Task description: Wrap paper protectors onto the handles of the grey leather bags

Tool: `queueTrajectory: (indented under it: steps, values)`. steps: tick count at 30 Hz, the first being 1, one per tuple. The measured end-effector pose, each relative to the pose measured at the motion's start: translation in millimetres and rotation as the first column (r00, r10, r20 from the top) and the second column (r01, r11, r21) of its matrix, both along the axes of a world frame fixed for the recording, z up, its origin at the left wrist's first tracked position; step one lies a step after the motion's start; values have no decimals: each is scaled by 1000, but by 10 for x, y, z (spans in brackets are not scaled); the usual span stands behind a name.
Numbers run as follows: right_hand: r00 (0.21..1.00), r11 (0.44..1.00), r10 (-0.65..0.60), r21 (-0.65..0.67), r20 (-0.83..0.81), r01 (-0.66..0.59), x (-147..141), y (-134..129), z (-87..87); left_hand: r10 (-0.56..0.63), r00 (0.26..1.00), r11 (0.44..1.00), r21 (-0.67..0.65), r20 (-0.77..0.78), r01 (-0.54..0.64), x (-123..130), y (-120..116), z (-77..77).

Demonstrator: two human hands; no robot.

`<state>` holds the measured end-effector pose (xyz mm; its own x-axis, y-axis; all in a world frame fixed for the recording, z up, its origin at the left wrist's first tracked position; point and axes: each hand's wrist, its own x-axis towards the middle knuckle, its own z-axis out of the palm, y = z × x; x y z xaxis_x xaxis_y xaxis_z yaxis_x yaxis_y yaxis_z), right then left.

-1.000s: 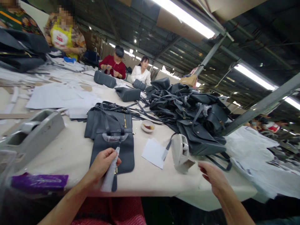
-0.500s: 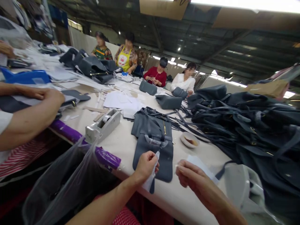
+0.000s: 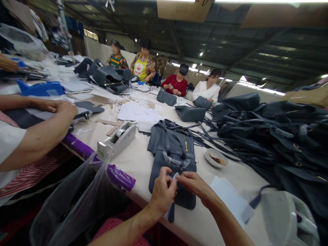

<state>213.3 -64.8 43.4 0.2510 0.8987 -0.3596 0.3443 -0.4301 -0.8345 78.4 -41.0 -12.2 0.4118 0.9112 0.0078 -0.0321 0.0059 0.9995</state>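
My left hand [image 3: 164, 191] is closed around a dark strap [image 3: 171, 214] with thin white paper [image 3: 175, 176] about it; the strap's end pokes out below the fist. At the top of the paper, the fingers of my right hand [image 3: 194, 184] pinch close to my left fingertips. Whether a bit of tape is in that pinch is too small to tell. Beneath both hands lies a dark blue-grey bag [image 3: 188, 201] with a gold zip and a handle wrapped in clear film. White paper sheets [image 3: 228, 196] lie right of my right hand.
Tape dispensers stand at left [image 3: 119, 140] and near right [image 3: 287, 215]. A small dish [image 3: 216, 158] holds something brown. Dark bags [image 3: 269, 136] are heaped at right. A co-worker's arm [image 3: 46, 136] reaches in at left; several people work across the table.
My right hand has moved left, from apart to meeting my left hand at the paper-wrapped strap. The view has shifted slightly.
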Motion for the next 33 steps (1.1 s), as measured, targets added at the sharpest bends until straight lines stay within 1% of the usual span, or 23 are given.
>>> queueTrajectory:
  steps: [2,4,5,6,7,8,9,10,11,12,13,14,15,19,22,24,26,29,31,33]
  values:
    - [1000,1000,-14,7,7,14,-11,5,-16,46,998,985,166,-51,-37,-26,-12,-20]
    - [1000,1000,-28,10,4,28,-9,2,-25,66,994,957,287,-83,-40,-48,-17,-23]
    - [999,999,-32,10,-5,32,-5,-3,-28,65,994,949,314,-85,-35,-55,-14,-15]
    - [999,999,-35,8,-18,35,0,-13,-29,51,996,952,305,-80,-24,-59,-7,-2]
    - [999,999,-36,2,-38,37,5,-27,-30,27,998,969,247,-64,-11,-61,5,17]
    - [997,999,-38,-7,-62,37,8,-44,-31,-6,999,991,134,-32,10,-62,21,38]
    - [995,999,-39,-21,-91,37,8,-65,-33,-41,999,999,-18,19,41,-61,38,62]
    - [992,999,-40,-36,-124,35,4,-87,-38,-64,994,980,-183,86,79,-60,56,84]
    - [987,998,-41,-49,-157,33,-5,-109,-45,-69,985,937,-329,157,118,-60,71,105]
    - [981,998,-43,-58,-189,33,-18,-129,-54,-57,973,890,-430,222,151,-60,80,121]
    - [975,997,-49,-63,-216,36,-34,-146,-66,-44,962,858,-483,270,175,-60,82,132]
    - [970,997,-59,-63,-236,45,-52,-157,-81,-37,954,846,-498,299,189,-60,78,137]
    - [965,996,-74,-61,-252,61,-71,-163,-99,-33,951,851,-489,309,189,-59,67,136]
    - [945,989,-151,-44,-291,144,-132,-143,-185,-54,965,911,-383,256,153,-49,8,89]
    - [932,978,-197,12,-306,211,-168,-119,-239,-67,976,941,-313,209,132,-46,-12,46]
    - [914,969,-209,51,-347,241,-195,-113,-257,-49,982,958,-270,185,99,-44,-18,18]
    - [856,961,-217,52,-469,272,-216,-113,-262,-19,984,968,-244,175,62,-41,-22,-12]
    - [691,946,-207,38,-693,321,-222,-115,-257,2,979,967,-249,204,50,-35,-22,-49]
    - [612,940,-173,57,-772,337,-212,-110,-254,-2,973,956,-283,233,70,-34,-12,-56]
    - [568,938,-151,66,-809,342,-204,-102,-252,-26,967,941,-320,252,109,-36,3,-48]
